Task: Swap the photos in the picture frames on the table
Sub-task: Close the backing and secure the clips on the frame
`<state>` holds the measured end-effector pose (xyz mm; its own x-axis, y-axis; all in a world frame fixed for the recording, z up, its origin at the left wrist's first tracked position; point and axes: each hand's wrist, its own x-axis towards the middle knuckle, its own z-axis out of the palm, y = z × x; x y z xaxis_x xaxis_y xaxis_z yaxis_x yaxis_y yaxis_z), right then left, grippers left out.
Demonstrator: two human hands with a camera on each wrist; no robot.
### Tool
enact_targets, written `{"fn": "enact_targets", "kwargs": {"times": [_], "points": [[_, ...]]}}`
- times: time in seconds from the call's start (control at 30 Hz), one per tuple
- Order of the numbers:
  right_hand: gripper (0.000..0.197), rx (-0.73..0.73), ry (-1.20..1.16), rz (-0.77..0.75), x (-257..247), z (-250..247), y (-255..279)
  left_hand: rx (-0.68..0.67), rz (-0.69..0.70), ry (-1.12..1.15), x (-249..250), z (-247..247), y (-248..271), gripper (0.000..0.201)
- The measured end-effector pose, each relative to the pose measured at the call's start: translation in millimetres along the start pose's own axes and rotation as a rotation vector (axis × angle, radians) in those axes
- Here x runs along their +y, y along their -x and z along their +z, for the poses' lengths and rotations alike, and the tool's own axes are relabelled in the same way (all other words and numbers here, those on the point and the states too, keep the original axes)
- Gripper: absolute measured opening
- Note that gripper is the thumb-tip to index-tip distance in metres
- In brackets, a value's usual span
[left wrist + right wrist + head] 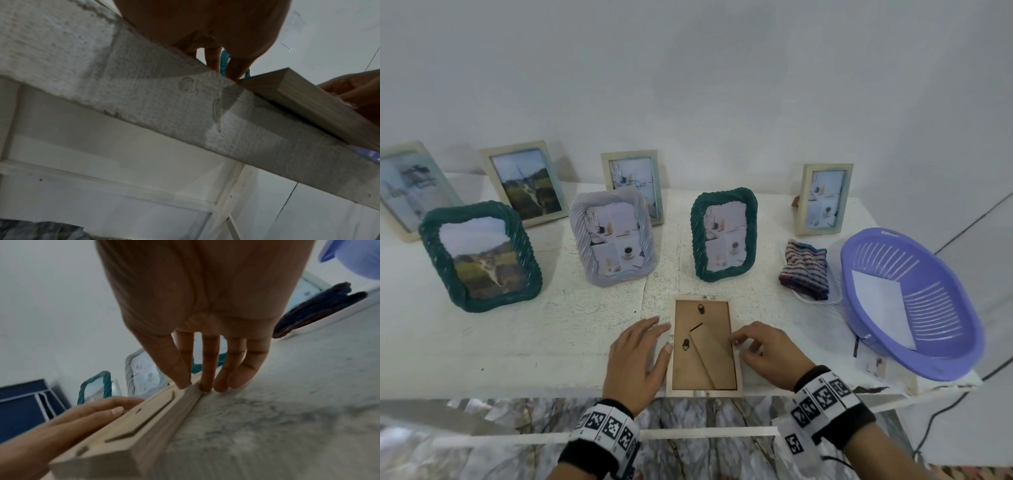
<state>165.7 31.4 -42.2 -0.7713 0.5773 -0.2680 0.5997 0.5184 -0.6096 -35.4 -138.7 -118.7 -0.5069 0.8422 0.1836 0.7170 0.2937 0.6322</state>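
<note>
A pale wooden picture frame lies face-down at the table's front edge, its brown backing, folded stand and two black clips facing up. My left hand lies flat on the table at the frame's left side, thumb against the left rim. My right hand is at the right side with curled fingers. In the right wrist view its thumb and fingers pinch the frame's right rim. Standing behind are a green woven frame with a landscape photo, a lilac frame and another green frame.
Several pale frames stand along the wall, among them one at the left and one at the right. A striped cloth and a purple basket holding white paper sit at the right. The face-down frame reaches the table's front edge.
</note>
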Motion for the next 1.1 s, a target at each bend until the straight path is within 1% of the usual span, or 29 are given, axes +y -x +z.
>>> {"fn": "enact_targets", "kwargs": {"times": [0.07, 0.2, 0.3, 0.43, 0.77, 0.93, 1.1], "points": [[0.026, -0.044, 0.011, -0.042, 4.3, -4.0, 0.3, -0.004, 0.000, -0.005, 1.0, -0.3, 0.0, 0.044], [0.023, -0.088, 0.023, -0.103, 7.2, -10.6, -4.6, -0.004, 0.004, -0.004, 1.7, -1.0, -0.1, 0.044], [0.021, -0.123, 0.086, -0.153, 9.5, -17.6, -7.3, -0.007, 0.002, -0.007, 1.0, -1.2, -0.6, 0.043], [0.024, -0.167, 0.116, -0.189, 11.8, -25.0, -8.7, -0.017, -0.001, -0.008, 0.8, -0.8, -0.3, 0.043], [0.021, -0.118, 0.240, -0.220, 15.7, -20.2, -15.0, -0.011, -0.003, 0.012, -0.6, -0.3, -1.3, 0.044], [0.020, -0.082, 0.294, -0.252, 9.4, -14.2, -19.9, -0.016, 0.004, 0.010, -1.9, 0.8, -0.8, 0.044], [0.024, -0.025, 0.314, -0.249, 1.5, -5.4, -27.5, -0.002, 0.008, 0.035, 0.2, -1.1, 1.1, 0.038]]}}
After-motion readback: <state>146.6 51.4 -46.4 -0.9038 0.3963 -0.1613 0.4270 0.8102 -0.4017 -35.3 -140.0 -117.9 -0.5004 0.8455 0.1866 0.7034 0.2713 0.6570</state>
